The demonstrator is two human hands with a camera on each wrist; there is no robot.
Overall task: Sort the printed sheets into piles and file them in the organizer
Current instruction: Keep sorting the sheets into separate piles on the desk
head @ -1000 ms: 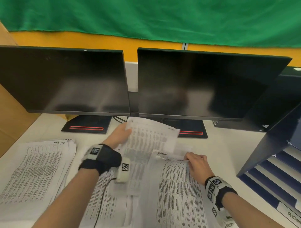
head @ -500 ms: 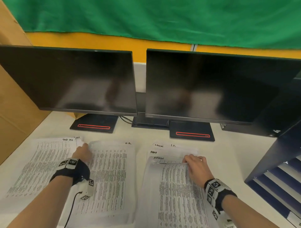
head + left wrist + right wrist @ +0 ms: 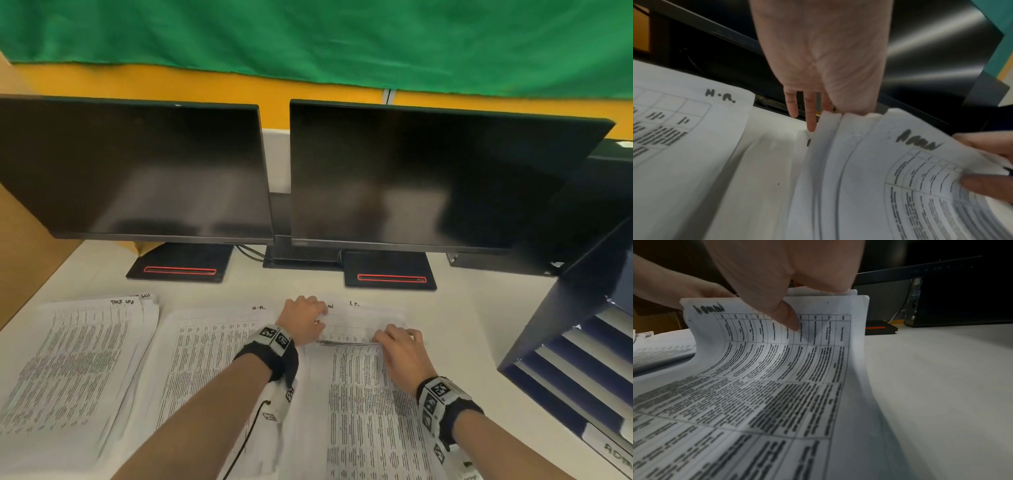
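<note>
Both hands work at the far edge of a stack of white printed sheets covered in black table text (image 3: 363, 404), lying on the tabletop just in front of the person. The right hand (image 3: 402, 353) pinches the curled-up top edge of the uppermost sheets, thumb on the print. The left hand (image 3: 305, 320) has its fingers (image 3: 810, 112) extended down behind the lifted edges; its thumb is hidden, so the grip is unclear.

The paper looks light, thin and floppy, likely to slide and fan apart; taking a corner or top edge and supporting it underneath seems safest.

Two more white printed piles (image 3: 219, 377) lie to the left on the pale tabletop (image 3: 452, 329). Behind stand two dark monitors (image 3: 411, 178); a dark blue slotted organizer (image 3: 582, 359) sits at right.
</note>
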